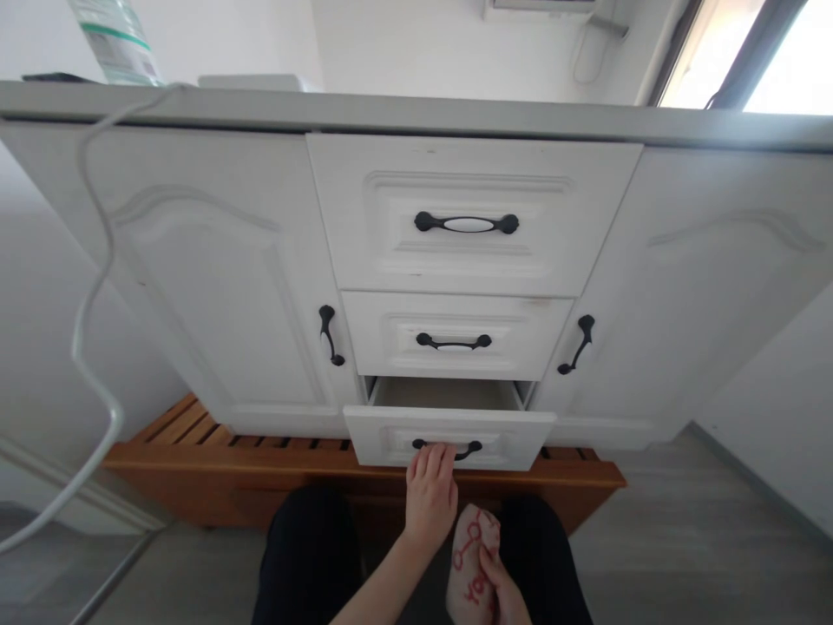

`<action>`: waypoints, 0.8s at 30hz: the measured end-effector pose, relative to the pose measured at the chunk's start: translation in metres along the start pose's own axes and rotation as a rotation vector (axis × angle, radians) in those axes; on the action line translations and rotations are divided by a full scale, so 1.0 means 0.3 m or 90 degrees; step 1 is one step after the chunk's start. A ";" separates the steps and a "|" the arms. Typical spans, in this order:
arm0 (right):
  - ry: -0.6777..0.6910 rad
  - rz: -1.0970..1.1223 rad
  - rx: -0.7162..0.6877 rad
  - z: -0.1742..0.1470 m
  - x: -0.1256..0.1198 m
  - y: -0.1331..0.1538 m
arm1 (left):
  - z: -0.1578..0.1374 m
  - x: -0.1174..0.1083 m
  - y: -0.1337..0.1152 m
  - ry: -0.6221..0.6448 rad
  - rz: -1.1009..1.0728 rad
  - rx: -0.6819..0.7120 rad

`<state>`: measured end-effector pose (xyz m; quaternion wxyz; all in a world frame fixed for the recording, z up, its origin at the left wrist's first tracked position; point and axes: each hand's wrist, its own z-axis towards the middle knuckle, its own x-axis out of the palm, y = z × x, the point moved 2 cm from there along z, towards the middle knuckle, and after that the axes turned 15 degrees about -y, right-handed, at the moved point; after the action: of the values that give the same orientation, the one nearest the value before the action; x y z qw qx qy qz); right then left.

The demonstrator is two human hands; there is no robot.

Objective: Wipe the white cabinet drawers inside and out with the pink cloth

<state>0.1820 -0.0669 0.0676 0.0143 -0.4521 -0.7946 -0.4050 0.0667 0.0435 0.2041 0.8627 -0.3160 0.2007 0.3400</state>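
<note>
Left hand [430,492] — grip curled on the bottom drawer's handle [448,449] — right hand [500,592] clutches a patterned cloth [469,555].

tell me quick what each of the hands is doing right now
Left hand: fingers curled on the bottom drawer handle, drawer partly open.
Right hand: closed on a white cloth with red print.

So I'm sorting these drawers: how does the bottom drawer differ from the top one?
The bottom drawer is pulled partly open; the top drawer is shut. The left hand grips the bottom drawer's handle; the top drawer's is untouched. The top front looks taller. Both are white with dark handles.
</note>
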 end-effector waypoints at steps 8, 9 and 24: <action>0.232 -0.200 0.015 -0.229 0.069 0.126 | -0.086 -0.143 -0.045 0.021 -0.068 -0.001; 0.234 -0.211 0.015 -0.242 0.070 0.146 | -0.078 -0.159 -0.051 0.041 -0.078 -0.012; 0.153 -0.023 -0.028 -0.461 0.021 0.524 | -0.145 -0.292 -0.125 -0.024 -0.049 0.097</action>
<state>0.2456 -0.1117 0.2621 0.0920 -0.3861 -0.7861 -0.4738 0.0274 -0.0477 0.2372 0.9004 -0.2503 0.1972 0.2963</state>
